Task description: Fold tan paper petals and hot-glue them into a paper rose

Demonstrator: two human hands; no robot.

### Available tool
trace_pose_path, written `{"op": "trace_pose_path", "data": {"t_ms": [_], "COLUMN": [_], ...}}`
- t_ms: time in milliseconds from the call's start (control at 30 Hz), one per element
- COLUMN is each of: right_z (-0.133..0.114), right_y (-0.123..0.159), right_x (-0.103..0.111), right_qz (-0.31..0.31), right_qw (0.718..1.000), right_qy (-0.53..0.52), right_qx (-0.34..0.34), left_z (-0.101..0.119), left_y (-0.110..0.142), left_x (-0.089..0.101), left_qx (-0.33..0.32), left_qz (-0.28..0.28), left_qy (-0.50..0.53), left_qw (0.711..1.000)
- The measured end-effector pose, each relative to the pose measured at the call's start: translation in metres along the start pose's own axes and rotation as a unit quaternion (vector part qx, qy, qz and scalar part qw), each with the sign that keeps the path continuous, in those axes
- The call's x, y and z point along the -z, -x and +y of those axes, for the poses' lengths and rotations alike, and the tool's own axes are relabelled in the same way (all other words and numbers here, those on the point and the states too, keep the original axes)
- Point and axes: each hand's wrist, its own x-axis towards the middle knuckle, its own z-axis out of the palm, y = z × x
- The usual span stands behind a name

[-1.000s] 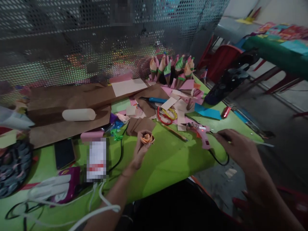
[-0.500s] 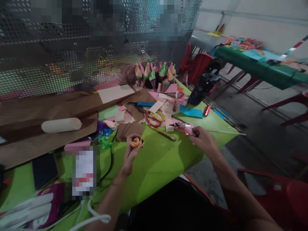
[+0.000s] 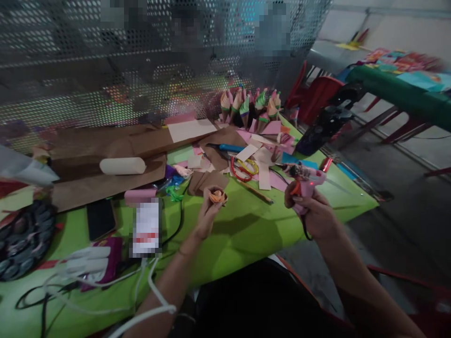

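Observation:
Between the fingers of my left hand (image 3: 207, 213) is a small paper cone (image 3: 218, 197) with peach folds at its top, seen from above. My right hand (image 3: 313, 206) is wrapped round the grip of a pink hot glue gun (image 3: 306, 176), whose nozzle points left over the table. A black cord hangs below the gun's handle. Scissors (image 3: 243, 168) with red and yellow handles, a pencil (image 3: 257, 193) and brown paper pieces (image 3: 207, 183) lie beyond the hands.
Several finished paper ice-cream cones (image 3: 244, 110) stand at the back. A dark bottle (image 3: 324, 129) is at the right rear. On the left are a white roll (image 3: 122, 166), a phone (image 3: 101, 219), a purple power strip (image 3: 112, 263) and white cables. A perforated metal screen (image 3: 141, 70) borders the table.
The glue gun has been raised off the table and turned in my right hand, its handle now gripped. My left hand keeps the paper cone. The view has swung left.

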Motion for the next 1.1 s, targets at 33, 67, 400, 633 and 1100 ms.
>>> {"op": "trace_pose_path", "data": {"t_ms": [33,67,400,633,1100], "right_z": [0.000,-0.001,-0.013,-0.013,-0.028], "right_y": [0.001,0.001,-0.004,-0.004,-0.003], "right_x": [-0.004,-0.007,-0.026,-0.033,-0.047], "right_qz": [-0.007,-0.023,-0.182,-0.190,-0.240], "right_qw": [1.000,0.999,0.965,0.941,0.829], "right_qy": [0.015,0.033,0.186,0.279,0.471], "right_qx": [0.008,0.006,-0.024,0.035,0.180], "left_z": [0.002,0.004,0.001,0.004,0.024], "left_y": [0.001,0.002,0.001,0.000,0.002], "left_x": [-0.002,-0.003,-0.001,-0.001,-0.005], "left_qx": [0.000,-0.001,0.001,0.038,0.045], "left_qz": [0.002,0.001,-0.026,-0.024,-0.027], "left_qy": [-0.004,-0.007,0.010,-0.040,-0.111], "left_qw": [1.000,1.000,1.000,0.998,0.992]}}
